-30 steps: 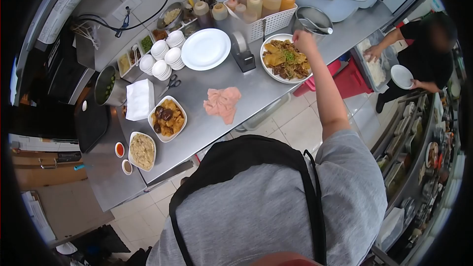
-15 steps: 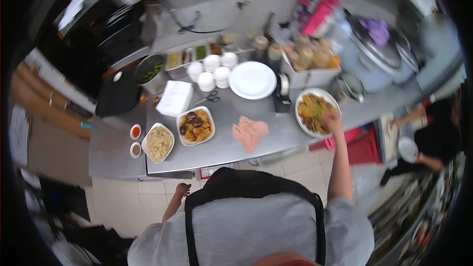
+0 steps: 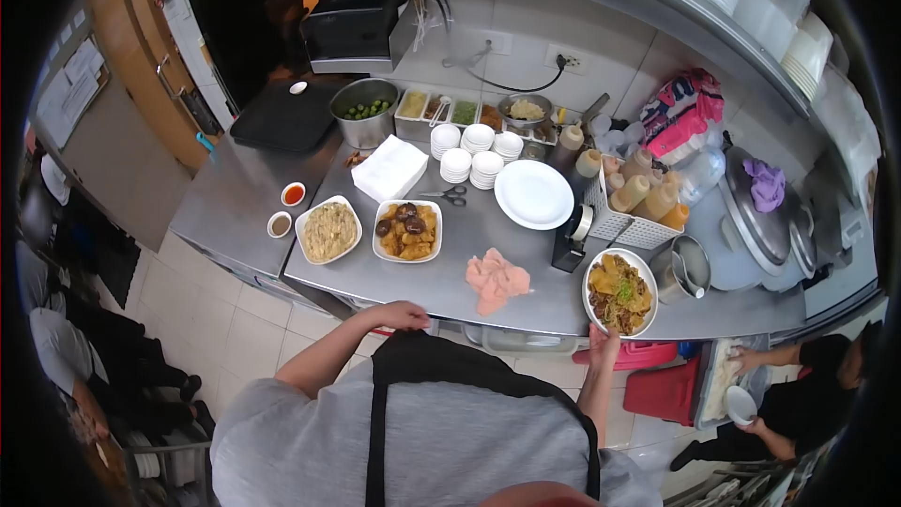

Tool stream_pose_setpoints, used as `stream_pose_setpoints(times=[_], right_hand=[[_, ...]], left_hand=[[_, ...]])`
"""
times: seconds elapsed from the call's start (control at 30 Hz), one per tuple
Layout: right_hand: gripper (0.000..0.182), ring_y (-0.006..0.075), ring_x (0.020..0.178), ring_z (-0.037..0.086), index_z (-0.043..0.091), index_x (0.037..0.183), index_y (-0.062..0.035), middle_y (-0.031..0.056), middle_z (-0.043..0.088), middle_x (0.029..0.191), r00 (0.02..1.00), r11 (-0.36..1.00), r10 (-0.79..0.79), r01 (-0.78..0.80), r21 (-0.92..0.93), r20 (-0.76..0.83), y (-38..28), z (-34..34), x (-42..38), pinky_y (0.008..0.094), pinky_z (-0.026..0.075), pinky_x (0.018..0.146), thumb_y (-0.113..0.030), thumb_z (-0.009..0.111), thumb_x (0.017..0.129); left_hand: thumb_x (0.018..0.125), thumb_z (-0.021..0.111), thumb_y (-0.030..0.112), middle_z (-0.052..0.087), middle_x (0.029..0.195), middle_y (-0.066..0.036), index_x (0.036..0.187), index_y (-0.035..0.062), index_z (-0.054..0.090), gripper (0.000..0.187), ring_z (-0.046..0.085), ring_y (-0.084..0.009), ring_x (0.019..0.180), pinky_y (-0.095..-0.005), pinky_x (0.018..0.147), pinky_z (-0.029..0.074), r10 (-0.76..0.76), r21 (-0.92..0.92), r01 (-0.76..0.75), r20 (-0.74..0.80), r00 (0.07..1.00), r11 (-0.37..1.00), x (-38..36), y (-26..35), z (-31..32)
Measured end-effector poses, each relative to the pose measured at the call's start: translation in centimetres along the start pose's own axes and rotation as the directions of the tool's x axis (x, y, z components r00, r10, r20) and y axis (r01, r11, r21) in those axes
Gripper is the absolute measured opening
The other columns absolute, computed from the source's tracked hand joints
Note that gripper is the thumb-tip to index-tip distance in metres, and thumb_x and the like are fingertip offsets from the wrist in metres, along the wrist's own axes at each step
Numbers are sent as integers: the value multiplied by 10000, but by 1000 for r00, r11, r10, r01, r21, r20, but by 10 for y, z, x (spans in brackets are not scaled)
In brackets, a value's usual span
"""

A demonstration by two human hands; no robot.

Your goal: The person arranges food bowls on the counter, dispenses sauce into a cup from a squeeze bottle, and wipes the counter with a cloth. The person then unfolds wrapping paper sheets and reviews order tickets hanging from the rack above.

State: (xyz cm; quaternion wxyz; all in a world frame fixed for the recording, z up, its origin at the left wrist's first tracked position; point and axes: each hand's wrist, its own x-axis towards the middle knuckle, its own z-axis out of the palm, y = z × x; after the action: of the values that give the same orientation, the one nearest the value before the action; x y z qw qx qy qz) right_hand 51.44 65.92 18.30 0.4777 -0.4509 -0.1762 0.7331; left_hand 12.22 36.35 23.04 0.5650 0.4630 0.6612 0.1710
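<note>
My right hand [image 3: 605,345] grips the near rim of a round white bowl [image 3: 588,305] at the counter's front right edge. Noodles, yellow-brown pieces and chopped green garnish [image 3: 621,289] fill it. My left hand [image 3: 404,315] hovers by the front edge with fingers loosely bent and nothing visible in it. Nearest to it stands a square white bowl of brown chunks with dark mushrooms [image 3: 409,230]. Left of that is another white bowl with pale fried rice [image 3: 329,232]. A crumpled pink cloth [image 3: 496,280] lies between my hands.
Behind are a white plate [image 3: 534,195], stacked small white cups [image 3: 456,165], scissors [image 3: 454,194], white napkins [image 3: 390,169] and a basket of sauce bottles [image 3: 648,199]. Two sauce cups [image 3: 294,193] sit at left. A co-worker [image 3: 807,385] holds a bowl at right; a shelf [image 3: 676,9] overhangs.
My right hand has moved from above the noodles to the bowl's near rim. My left hand has risen toward the counter edge. The camera view has shifted.
</note>
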Motion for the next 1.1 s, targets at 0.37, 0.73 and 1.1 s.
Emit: stream_pose_setpoints(times=[0.37,0.73,1.1], right_hand=[[346,242,708,633,443,1066,60,178,599,912,961,928,158,-66,-366,228,-18,12,-103,298,559,543,-90,497,759],[320,219,626,626,463,1085,74,158,602,899,659,773,456,41,-633,598,85,169,-154,275,537,504,-84,459,807],[247,158,620,599,517,893,-6,132,619,747,606,747,408,209,-631,683,155,312,-179,254,491,557,-244,450,903]], left_hand=[[879,474,422,517,1176,-95,1239,63,444,509,537,-163,998,-321,877,433,234,-496,-270,-134,963,825,66,111,56],[899,396,437,478,1199,-143,1239,9,371,547,489,-243,1094,-387,925,417,-169,-755,-645,-655,737,112,-34,56,9],[910,374,413,419,1246,-175,1267,13,328,538,436,-296,1145,-442,940,401,-512,-399,-913,-804,302,88,-218,-104,-133]])
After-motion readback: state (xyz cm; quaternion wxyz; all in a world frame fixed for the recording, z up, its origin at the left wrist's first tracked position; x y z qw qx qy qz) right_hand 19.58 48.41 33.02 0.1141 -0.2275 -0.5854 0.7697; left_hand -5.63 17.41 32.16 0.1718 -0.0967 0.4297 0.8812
